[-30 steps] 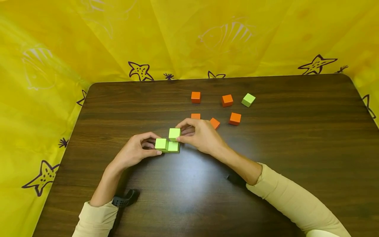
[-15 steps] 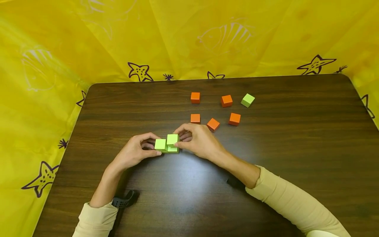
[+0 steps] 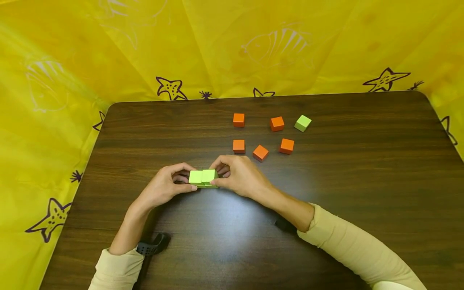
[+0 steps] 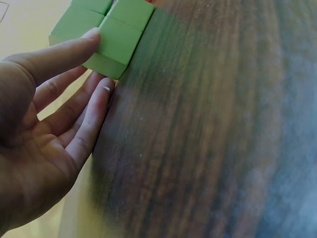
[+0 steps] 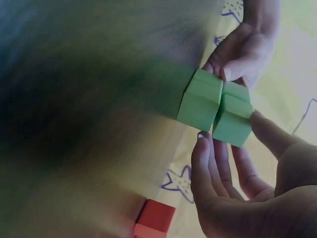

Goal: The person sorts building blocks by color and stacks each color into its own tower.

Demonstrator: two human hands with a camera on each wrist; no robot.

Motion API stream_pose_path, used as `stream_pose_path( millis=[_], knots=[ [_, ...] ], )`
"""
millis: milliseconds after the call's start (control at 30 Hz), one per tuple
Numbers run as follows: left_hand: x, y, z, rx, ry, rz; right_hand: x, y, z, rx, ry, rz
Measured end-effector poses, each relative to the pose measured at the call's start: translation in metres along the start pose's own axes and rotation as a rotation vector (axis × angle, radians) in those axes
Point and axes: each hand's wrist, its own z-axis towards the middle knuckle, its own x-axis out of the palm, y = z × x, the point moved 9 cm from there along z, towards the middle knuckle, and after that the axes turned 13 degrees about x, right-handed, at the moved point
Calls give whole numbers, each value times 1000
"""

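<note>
Bracing the green stack [image 3: 199, 179] was seemingly managed by the left hand [image 3: 164, 185], which was curled around its near end, while the upper block [image 3: 209, 175] at the other end was pinched by the right hand [image 3: 242, 177], probably for alignment. Beyond the right hand, five orange blocks [image 3: 239, 146] and a loose green block [image 3: 302, 123] were spread on the table [image 3: 344, 169].

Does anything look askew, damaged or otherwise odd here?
Slightly askew: the upper right green block, pinched by the right hand, is out of line with the upper left green block beside it. No damage shows.
</note>
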Motion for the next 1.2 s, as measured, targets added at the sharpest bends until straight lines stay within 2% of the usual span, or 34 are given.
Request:
stream_pose_path(
  millis=[533, 767, 1200],
  knots=[
    [1, -2, 1, 11, -5, 24, 1, 1, -1, -3, -26, -53],
    [0, -5, 0, 9, -3, 60, 4, 2, -1, 0, -16, -66],
    [0, -8, -1, 44, -12, 125, 7, 5, -2, -31, -10, -124]
  ],
)
